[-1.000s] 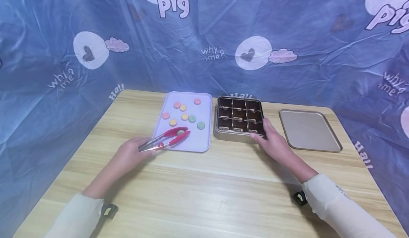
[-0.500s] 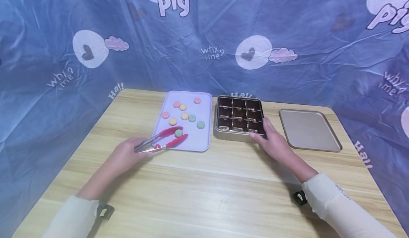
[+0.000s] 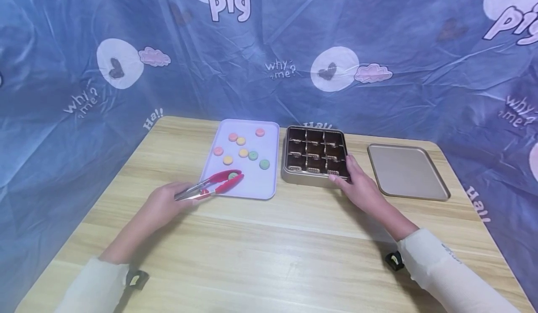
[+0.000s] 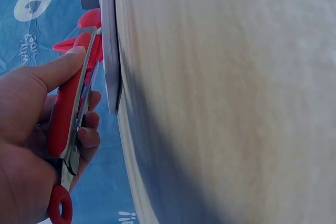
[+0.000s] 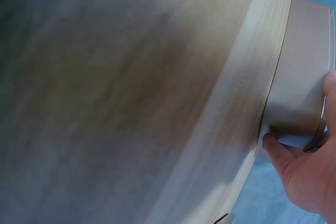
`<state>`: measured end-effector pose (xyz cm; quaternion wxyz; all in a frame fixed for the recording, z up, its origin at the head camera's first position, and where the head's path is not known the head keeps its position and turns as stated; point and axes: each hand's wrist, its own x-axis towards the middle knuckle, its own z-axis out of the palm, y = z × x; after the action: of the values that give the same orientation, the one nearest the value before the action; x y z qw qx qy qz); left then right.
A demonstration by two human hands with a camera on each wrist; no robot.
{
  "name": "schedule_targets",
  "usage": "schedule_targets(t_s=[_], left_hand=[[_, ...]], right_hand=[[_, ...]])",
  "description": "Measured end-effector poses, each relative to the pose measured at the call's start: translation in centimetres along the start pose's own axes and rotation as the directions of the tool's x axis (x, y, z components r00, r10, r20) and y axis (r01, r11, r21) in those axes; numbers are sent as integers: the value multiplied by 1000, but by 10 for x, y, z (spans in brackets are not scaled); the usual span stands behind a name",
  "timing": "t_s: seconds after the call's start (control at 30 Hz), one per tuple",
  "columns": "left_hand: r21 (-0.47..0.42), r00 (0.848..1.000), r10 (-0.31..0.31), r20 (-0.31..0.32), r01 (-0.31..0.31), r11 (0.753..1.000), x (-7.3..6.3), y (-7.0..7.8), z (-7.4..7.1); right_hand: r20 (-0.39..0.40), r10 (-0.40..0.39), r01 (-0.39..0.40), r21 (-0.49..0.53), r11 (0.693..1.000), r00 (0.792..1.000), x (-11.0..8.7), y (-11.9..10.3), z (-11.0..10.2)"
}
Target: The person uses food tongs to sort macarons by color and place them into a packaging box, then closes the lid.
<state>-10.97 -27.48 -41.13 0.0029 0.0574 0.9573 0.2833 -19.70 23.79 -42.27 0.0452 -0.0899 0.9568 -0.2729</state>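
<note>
My left hand (image 3: pixel 161 208) grips a pair of metal tongs (image 4: pixel 67 103) with red grips and red tips. In the head view the tips lie over the near end of a lavender tray (image 3: pixel 258 187), either side of a small green macaron (image 3: pixel 233 176). Several pink, yellow and green macarons spread over the rest of the tray, such as a pink macaron (image 3: pixel 260 132). With thumb on the front wall and fingers along the side, my right hand (image 3: pixel 365 189) holds the near right corner of a square tin (image 3: pixel 308 178). A brown divided insert (image 3: pixel 314 150) fills the tin, its compartments bare.
A flat gold-brown lid (image 3: pixel 407 170) lies right of the tin. All of it rests on a light wooden table (image 3: pixel 269 252). Behind the table and at its sides hangs a blue printed cloth (image 3: pixel 269 37).
The tongs and the green macaron have shifted slightly left. Their tips spread wider half a second ago and now stand closer together around it. My right hand and the tin stay put.
</note>
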Motion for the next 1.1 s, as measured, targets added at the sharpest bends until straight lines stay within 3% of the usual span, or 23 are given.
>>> schedule_targets(t_s=[0.47, 0.63, 1.1], left_hand=[[-15, 998, -47, 30, 47, 999, 6, 4, 0], [-19, 999, -27, 19, 27, 999, 12, 8, -1], [-28, 994, -58, 92, 60, 998, 40, 44, -6]], right_hand=[[6, 6, -6, -2, 1000, 1000, -1, 1, -1], [7, 9, -9, -1, 1000, 1000, -1, 1, -1], [7, 5, -5, 3, 1000, 1000, 0, 1, 0]])
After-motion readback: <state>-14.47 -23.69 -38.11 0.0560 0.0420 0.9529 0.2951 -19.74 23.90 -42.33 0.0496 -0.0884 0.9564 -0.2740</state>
